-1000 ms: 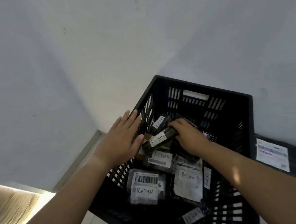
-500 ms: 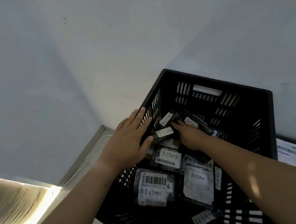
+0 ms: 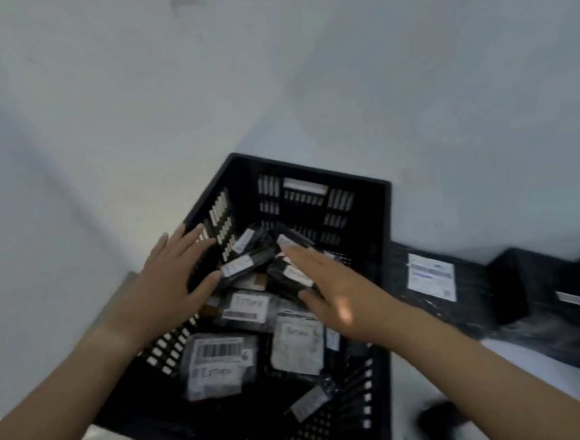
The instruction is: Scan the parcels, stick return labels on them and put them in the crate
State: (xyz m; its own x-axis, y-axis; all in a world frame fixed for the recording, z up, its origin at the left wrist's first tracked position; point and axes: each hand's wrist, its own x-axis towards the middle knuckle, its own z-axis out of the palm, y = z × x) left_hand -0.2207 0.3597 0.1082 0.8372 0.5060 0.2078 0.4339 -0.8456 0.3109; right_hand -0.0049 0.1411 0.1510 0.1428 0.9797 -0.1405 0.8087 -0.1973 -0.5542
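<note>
A black slotted crate (image 3: 355, 187) stands in the corner and holds several dark parcels with white handwritten return labels, such as a large one (image 3: 220, 365) near the front. My left hand (image 3: 169, 279) rests flat on the crate's left rim, fingers straight. My right hand (image 3: 335, 295) hovers over the pile with its fingers straight, holding nothing. A small black parcel (image 3: 250, 262) with a white label lies on top of the pile between my hands.
To the right of the crate a black parcel (image 3: 433, 278) with a printed shipping label lies on a white surface, with more dark items (image 3: 533, 285) beyond it. White walls (image 3: 271, 66) close in behind and to the left. The picture is blurred.
My right hand has let go of the small parcel it gripped in the crate, opened, and drawn back. The view has swung right, showing more of the parcels beside the crate.
</note>
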